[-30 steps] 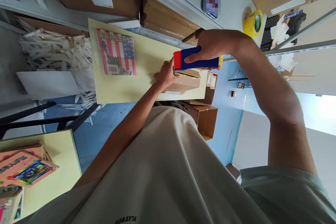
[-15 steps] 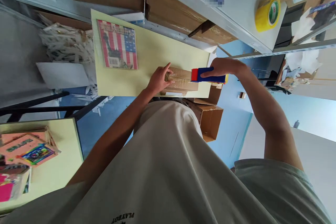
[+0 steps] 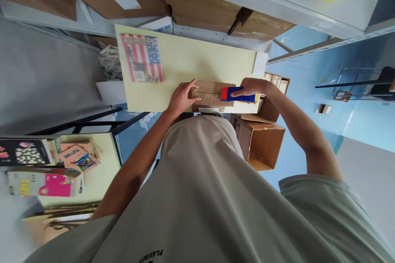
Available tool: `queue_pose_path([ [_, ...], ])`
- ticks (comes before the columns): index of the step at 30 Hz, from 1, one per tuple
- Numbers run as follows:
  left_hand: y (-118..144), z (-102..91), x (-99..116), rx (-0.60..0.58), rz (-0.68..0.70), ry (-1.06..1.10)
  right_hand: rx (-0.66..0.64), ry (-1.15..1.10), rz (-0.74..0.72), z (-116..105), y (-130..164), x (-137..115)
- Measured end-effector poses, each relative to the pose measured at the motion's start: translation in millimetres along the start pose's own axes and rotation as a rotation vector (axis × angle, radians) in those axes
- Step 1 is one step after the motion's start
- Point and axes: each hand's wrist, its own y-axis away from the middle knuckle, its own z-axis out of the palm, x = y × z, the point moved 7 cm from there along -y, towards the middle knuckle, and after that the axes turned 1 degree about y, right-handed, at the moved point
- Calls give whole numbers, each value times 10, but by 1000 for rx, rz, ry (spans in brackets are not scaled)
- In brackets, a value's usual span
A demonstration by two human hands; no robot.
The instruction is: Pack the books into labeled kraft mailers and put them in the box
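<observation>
Lying under both hands: pale yellow table (image 3: 185, 59). Resting between the hands: cardboard box (image 3: 210, 92). Pressing flat, fingers spread, on the box: left hand (image 3: 182, 98). Clenching blue-and-red tape dispenser (image 3: 236, 94): right hand (image 3: 251, 87).

- The person wears a loose, pale grey-beige T-shirt (image 3: 200, 197) that fills the lower part of the view.
- Small dark capital letters are printed on the shirt's front, at the bottom edge of the picture; they appear upside down.
- A short sleeve (image 3: 311, 197) covers the right upper arm and ends in a plain hem above the elbow.
- Both forearms are bare, with no watch, bracelet or glove.
- The left hand (image 3: 180, 98) and right hand (image 3: 251, 87) carry no rings that can be made out.
</observation>
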Motion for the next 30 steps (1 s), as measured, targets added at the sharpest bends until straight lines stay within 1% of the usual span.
queue_pose_path([
  [4,78,18,-14,8,-42,-58,43,-50,-7,208,-74,57],
  [7,147,47,20,-8,-74,-114,55,-71,-17,361,-114,84],
  [9,191,82,98,-28,-79,-169,71,-71,-37,437,-135,104],
  [12,231,186,298,-56,-38,-244,103,-57,-60,495,-136,137],
  [16,213,470,551,-146,68,-280,110,-51,-85,494,-62,130],
  [18,175,605,577,-184,67,-285,104,-54,-98,475,-23,108],
  [20,129,684,535,-186,24,-294,106,-56,-106,453,-9,91],
  [22,95,717,475,-173,-19,-305,108,-54,-112,438,-24,86],
  [25,80,733,423,-172,-50,-318,93,-54,-139,431,-67,88],
  [28,85,729,431,-174,-68,-323,78,-58,-167,413,-83,134],
  [30,83,723,453,-169,-82,-318,75,-62,-172,391,-68,215],
])
